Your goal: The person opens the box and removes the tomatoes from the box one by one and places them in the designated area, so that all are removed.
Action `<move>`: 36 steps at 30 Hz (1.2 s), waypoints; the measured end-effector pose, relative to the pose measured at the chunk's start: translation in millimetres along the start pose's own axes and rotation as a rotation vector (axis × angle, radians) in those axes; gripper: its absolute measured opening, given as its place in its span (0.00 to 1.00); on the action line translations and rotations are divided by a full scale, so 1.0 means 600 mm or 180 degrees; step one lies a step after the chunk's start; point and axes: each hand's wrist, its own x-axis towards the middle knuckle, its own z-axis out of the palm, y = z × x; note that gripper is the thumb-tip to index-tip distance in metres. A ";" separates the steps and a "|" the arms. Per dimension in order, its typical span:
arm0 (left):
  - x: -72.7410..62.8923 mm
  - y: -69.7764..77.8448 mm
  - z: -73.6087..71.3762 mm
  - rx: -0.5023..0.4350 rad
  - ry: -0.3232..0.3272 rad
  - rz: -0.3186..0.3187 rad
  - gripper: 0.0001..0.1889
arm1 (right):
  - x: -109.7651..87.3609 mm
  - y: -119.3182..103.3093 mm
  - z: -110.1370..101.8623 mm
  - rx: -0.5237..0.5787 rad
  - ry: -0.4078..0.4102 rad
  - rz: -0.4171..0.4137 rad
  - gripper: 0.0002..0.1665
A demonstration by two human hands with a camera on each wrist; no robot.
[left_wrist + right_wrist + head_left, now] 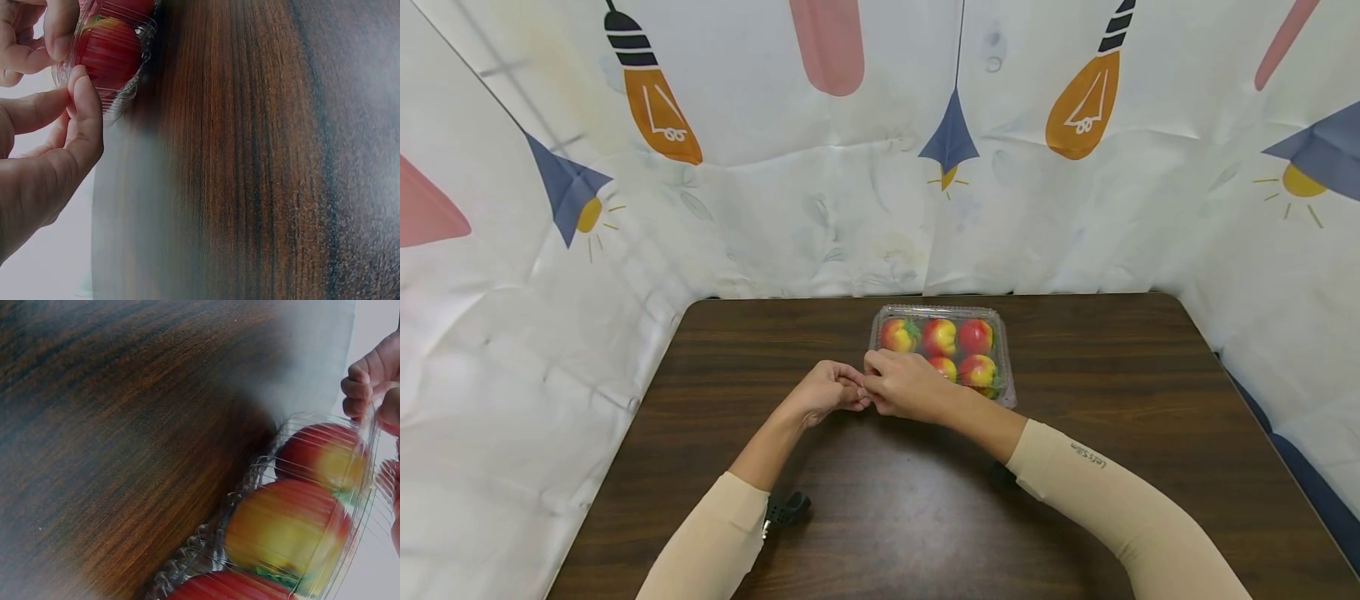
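Observation:
A clear plastic clamshell box (1009, 379) sits on the table, holding several red and yellow fruits (940, 337) with bits of green. Both hands meet at its near left corner. The left hand (829, 392) pinches the plastic edge between thumb and fingertips; in the left wrist view its fingertips (81, 81) are right at the rim. Close beside it, the right hand (906, 383) pinches the same edge with curled fingers and covers part of the lid. Ribbed plastic walls (240, 487) stand around the fruits in the right wrist view. The lid looks shut over them.
The brown wood-grain table (925, 517) has rounded far corners. Behind and beside it hangs a white curtain (850, 225) printed with lamps and bulbs. Pale sleeves cover both forearms, and a dark strap (790, 508) shows by the left wrist.

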 end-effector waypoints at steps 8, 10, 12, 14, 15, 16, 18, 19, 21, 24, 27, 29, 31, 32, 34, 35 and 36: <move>-0.001 0.002 0.006 0.0047 0.0053 0.0029 0.08 | 0.000 0.000 0.001 0.0074 -0.0027 0.0057 0.03; -0.002 0.003 0.008 0.0082 0.0077 0.0049 0.08 | 0.001 0.001 -0.001 0.0091 -0.0004 0.0054 0.03; -0.002 0.002 0.010 0.0105 0.0094 0.0069 0.07 | 0.003 0.004 -0.005 0.0147 0.0066 0.0067 0.06; -0.003 0.002 0.011 0.0108 0.0117 0.0087 0.07 | 0.006 0.006 -0.012 0.0216 0.0158 0.0081 0.09; -0.004 0.002 0.011 0.0107 0.0117 0.0099 0.06 | 0.006 0.008 -0.016 0.0257 0.0180 0.0085 0.11; -0.005 0.003 0.011 0.0114 0.0107 0.0118 0.06 | 0.007 0.009 -0.019 0.0299 0.0188 0.0089 0.12; -0.007 0.003 0.011 0.0107 0.0115 0.0125 0.06 | 0.006 0.010 -0.023 0.0345 0.0166 0.0085 0.13; -0.007 0.003 0.011 0.0110 0.0115 0.0125 0.06 | 0.006 0.010 -0.024 0.0363 0.0135 0.0089 0.12; -0.008 0.003 0.012 0.0122 0.0100 0.0106 0.05 | 0.004 0.010 -0.024 0.0399 0.0069 0.0113 0.11; -0.006 0.001 0.012 0.0114 0.0118 0.0033 0.06 | 0.002 0.009 -0.026 0.0434 0.0033 0.0164 0.10; -0.005 0.001 0.013 0.0099 0.0145 -0.0003 0.06 | 0.001 0.008 -0.028 0.0432 0.0054 0.0171 0.09; -0.004 0.001 0.013 0.0093 0.0164 -0.0002 0.06 | 0.001 0.009 -0.030 0.0403 0.0090 0.0164 0.09; -0.002 0.000 0.012 0.0096 0.0170 0.0006 0.06 | -0.001 0.011 -0.030 0.0357 0.0130 0.0131 0.08; -0.002 0.000 0.012 0.0095 0.0172 0.0007 0.06 | -0.001 0.011 -0.031 0.0332 0.0152 0.0102 0.08; 0.000 -0.001 0.011 0.0090 0.0183 0.0000 0.07 | -0.004 0.013 -0.030 0.0301 0.0145 0.0041 0.07; 0.000 -0.001 0.011 0.0083 0.0189 0.0001 0.07 | -0.005 0.013 -0.030 0.0291 0.0127 0.0003 0.06; 0.001 -0.002 0.010 0.0083 0.0193 0.0013 0.07 | -0.007 0.014 -0.030 0.0290 0.0097 -0.0029 0.06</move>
